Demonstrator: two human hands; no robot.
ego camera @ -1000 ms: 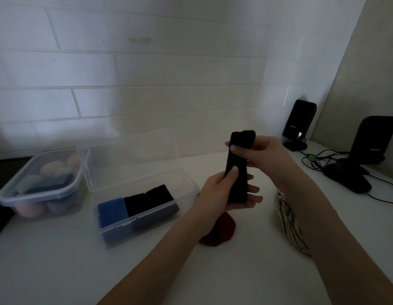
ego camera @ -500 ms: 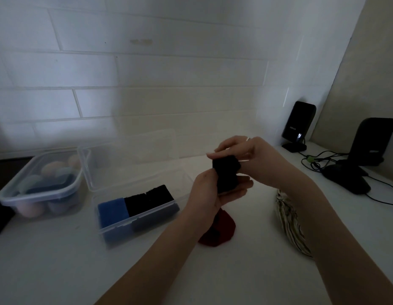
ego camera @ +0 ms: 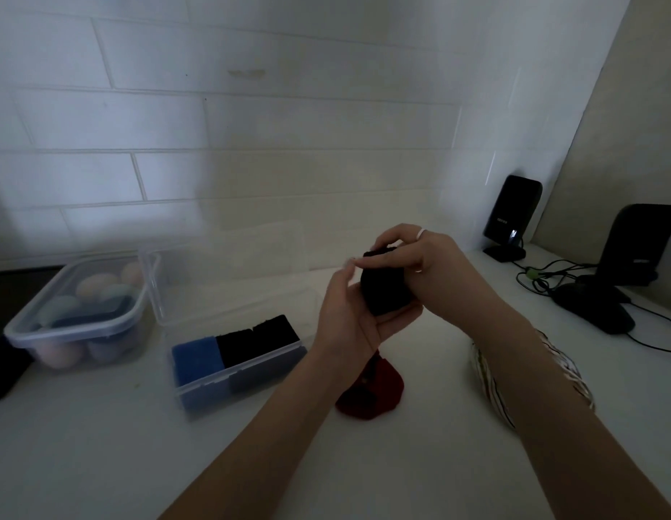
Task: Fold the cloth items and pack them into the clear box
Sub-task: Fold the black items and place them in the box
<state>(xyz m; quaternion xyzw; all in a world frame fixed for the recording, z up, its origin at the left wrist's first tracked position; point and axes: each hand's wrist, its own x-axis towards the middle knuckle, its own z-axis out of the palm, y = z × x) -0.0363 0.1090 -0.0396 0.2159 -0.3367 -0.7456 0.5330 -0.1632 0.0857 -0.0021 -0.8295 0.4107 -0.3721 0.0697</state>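
Observation:
A small folded black cloth (ego camera: 385, 292) is held in the air above the table's middle. My left hand (ego camera: 350, 324) cups it from below and the left. My right hand (ego camera: 420, 264) curls over its top and right side. The clear box (ego camera: 247, 373) stands open to the left, its lid raised behind it. Inside lie a blue folded cloth (ego camera: 196, 356) and two black folded cloths (ego camera: 257, 337) in a row. A dark red cloth (ego camera: 375, 392) lies on the table under my left wrist. A striped cloth (ego camera: 491, 380) lies partly hidden under my right forearm.
A lidded plastic tub (ego camera: 74, 317) with rounded pastel items stands at the far left. Two black speakers (ego camera: 512, 215) and cables (ego camera: 544, 279) occupy the right rear of the white table (ego camera: 101, 444). A tiled wall runs close behind.
The long black cloth that hung stretched between both hands has been folded down into a compact bundle, now enclosed by both hands at about the same spot.

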